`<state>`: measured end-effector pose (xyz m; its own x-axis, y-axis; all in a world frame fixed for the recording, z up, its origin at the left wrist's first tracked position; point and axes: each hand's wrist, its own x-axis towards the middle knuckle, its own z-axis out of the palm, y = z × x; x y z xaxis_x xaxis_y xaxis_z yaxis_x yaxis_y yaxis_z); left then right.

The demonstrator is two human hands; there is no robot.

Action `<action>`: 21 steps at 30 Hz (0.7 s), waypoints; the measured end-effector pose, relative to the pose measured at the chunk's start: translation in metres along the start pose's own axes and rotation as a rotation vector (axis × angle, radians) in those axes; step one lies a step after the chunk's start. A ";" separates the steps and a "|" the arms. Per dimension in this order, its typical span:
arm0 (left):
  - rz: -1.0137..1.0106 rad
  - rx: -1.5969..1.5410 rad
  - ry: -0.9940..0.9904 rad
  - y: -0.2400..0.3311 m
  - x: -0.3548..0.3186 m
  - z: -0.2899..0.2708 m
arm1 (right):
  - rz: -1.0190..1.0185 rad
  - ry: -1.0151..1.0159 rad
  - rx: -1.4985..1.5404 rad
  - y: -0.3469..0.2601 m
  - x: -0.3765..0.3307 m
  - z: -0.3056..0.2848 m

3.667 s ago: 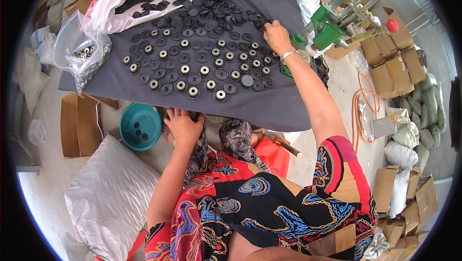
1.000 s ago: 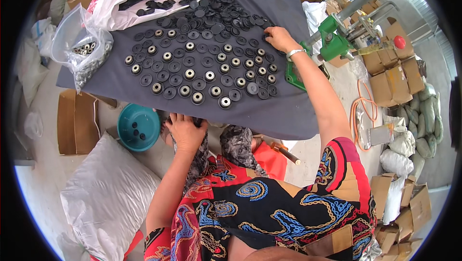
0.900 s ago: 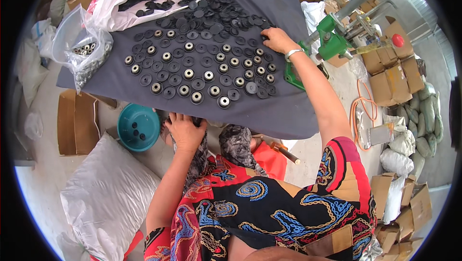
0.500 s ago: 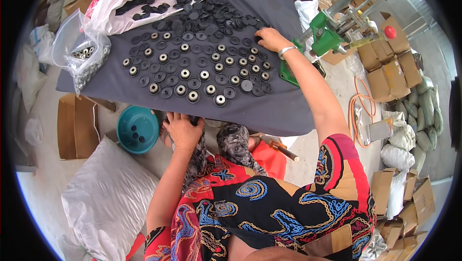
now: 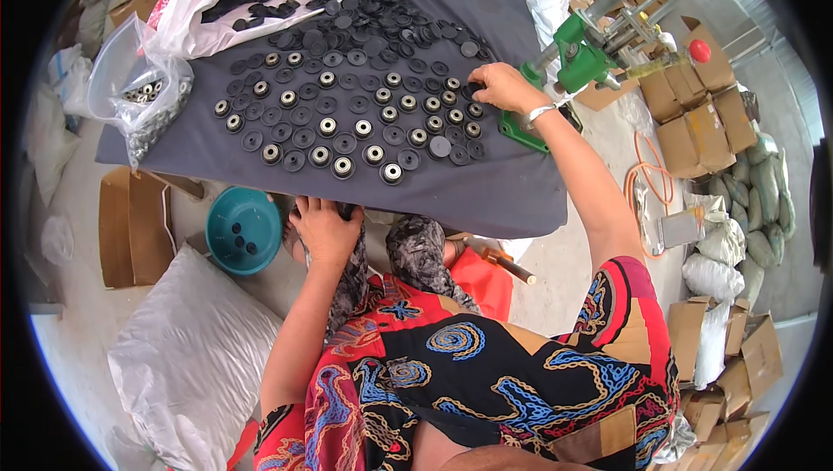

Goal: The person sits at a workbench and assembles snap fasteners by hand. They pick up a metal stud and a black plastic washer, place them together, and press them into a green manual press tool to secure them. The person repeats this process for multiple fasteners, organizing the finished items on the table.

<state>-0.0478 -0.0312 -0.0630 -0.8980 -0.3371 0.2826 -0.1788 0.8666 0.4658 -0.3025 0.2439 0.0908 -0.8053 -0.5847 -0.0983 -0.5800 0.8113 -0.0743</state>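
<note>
My right hand [image 5: 505,89] is over the right side of the dark grey cloth-covered table [image 5: 486,197]. Its fingers pinch a black plastic disc [image 5: 472,90], partly hidden by the fingertips. Around it lie many flat black discs [image 5: 409,158], several bearing metal ball bearings [image 5: 391,174] in their centres. My left hand [image 5: 325,232] rests on my left knee below the table's near edge, fingers spread, holding nothing. A dense heap of black discs [image 5: 373,41] spreads across the far part of the cloth.
A white sack [image 5: 221,32] of discs lies open at the far left, beside a clear plastic bag [image 5: 165,124] of bearings. A green hand press [image 5: 581,59] stands to the right. A teal basin [image 5: 217,250] and a stuffed white sack [image 5: 191,349] sit on the floor.
My right hand has come nearer and slightly right from the heap's edge, with a black disc at its fingertips. My left hand stays on the knee. The whole view has shifted slightly.
</note>
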 end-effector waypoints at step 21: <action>0.008 -0.011 0.001 0.001 0.000 -0.002 | 0.046 0.108 0.069 0.011 0.003 0.006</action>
<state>-0.0475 -0.0310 -0.0603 -0.8992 -0.3307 0.2867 -0.1676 0.8653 0.4724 -0.3109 0.2511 0.0837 -0.8417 -0.5400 0.0040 -0.5351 0.8330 -0.1409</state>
